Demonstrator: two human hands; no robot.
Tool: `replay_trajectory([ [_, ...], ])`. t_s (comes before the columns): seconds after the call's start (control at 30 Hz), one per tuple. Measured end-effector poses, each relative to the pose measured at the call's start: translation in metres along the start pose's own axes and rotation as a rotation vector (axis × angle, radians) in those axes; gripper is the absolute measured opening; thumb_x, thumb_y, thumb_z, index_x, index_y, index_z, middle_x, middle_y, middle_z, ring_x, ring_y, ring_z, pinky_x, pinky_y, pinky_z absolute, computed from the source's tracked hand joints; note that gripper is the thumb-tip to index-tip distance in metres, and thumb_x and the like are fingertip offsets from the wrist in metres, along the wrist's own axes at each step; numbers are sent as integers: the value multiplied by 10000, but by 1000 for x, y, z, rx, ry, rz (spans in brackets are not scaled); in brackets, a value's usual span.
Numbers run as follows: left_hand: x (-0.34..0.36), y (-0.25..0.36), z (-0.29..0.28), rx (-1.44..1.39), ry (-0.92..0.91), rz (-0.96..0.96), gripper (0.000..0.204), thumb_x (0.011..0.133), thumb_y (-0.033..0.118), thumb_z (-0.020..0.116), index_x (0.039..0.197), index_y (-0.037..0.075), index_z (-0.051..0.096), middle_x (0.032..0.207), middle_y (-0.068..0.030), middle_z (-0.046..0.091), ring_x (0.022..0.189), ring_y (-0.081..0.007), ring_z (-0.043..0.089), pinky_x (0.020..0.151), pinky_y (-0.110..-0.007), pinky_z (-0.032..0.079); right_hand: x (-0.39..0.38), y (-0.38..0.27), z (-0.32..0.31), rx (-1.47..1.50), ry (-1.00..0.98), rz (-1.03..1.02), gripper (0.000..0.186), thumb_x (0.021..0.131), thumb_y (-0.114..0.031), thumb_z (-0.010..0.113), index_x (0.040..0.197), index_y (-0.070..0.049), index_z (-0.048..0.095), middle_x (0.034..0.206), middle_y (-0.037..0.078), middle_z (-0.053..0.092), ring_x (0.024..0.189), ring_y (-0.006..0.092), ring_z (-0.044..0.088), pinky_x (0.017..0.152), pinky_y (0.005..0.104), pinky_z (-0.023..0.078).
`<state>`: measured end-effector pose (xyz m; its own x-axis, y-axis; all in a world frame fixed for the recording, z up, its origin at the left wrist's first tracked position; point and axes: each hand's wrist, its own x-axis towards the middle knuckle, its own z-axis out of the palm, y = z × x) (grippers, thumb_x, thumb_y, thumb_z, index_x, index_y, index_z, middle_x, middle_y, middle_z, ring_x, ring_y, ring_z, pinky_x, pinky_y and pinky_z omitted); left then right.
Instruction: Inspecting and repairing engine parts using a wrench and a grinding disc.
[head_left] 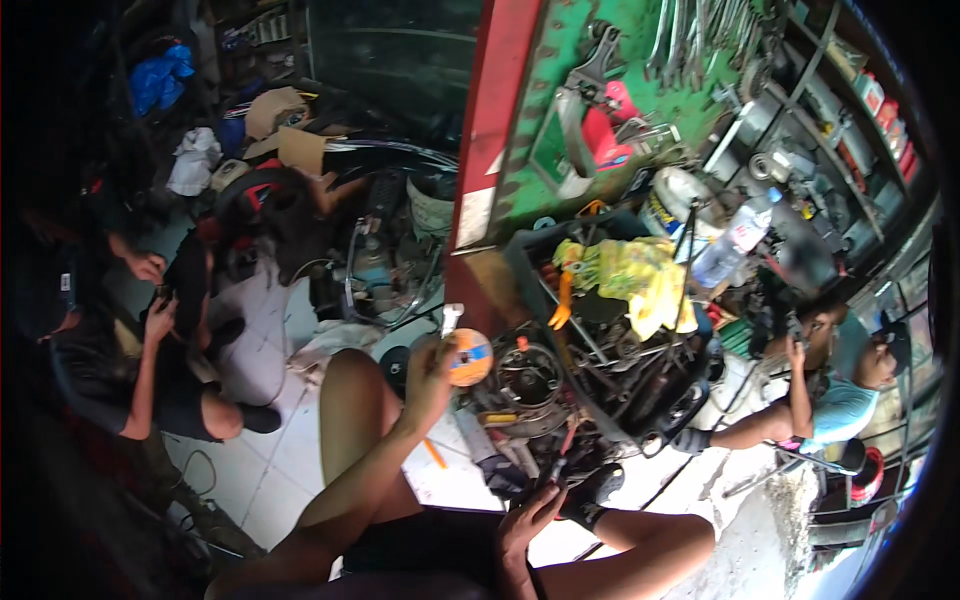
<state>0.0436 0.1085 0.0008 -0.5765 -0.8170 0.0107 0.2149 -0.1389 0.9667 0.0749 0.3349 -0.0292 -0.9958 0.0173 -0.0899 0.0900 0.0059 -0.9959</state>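
My left hand is raised above my knee, fingers closed round a flat orange disc with a blue-and-white middle. A pale, silvery piece sticks up just above those fingers; whether it is part of what I hold, I cannot tell. Low in front of my lap, my right hand is closed on a slim dark tool, its exact kind unclear. Beyond that tool lie a round metal wheel hub and greasy parts.
A black crate heaped with tools and a yellow plastic bag stands ahead right. Wrenches hang on a green panel. One person works at left; another sits at right. An orange-handled tool lies on white tiles.
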Motion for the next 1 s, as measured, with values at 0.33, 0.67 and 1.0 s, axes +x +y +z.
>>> replay_trajectory([
  [0.33, -5, 20, 11, 269, -125, 83, 391, 934, 341, 553, 961, -42, 624, 745, -43, 631, 666, -72, 532, 590, -254, 426, 60, -3, 6, -178, 256, -208, 431, 1019, -252, 373, 1243, 112, 431, 1146, 196, 553, 990, 228, 537, 869, 294, 429],
  [0.67, -1, 18, 6, 342, -97, 154, 381, 932, 333, 544, 958, -39, 623, 766, -135, 650, 698, -129, 595, 635, -302, 462, 12, 1, -9, -67, 142, 23, 510, 1010, -291, 391, 1294, 133, 380, 1276, 268, 458, 1138, 280, 484, 1000, 358, 382],
  [1.0, 4, -3, 4, 143, -66, 90, 406, 935, 369, 537, 900, -29, 609, 697, -30, 584, 618, -60, 482, 547, -254, 390, 37, -12, 0, 195, 282, 33, 552, 990, -366, 426, 1315, 80, 408, 1265, 177, 506, 978, 212, 523, 863, 285, 428],
])
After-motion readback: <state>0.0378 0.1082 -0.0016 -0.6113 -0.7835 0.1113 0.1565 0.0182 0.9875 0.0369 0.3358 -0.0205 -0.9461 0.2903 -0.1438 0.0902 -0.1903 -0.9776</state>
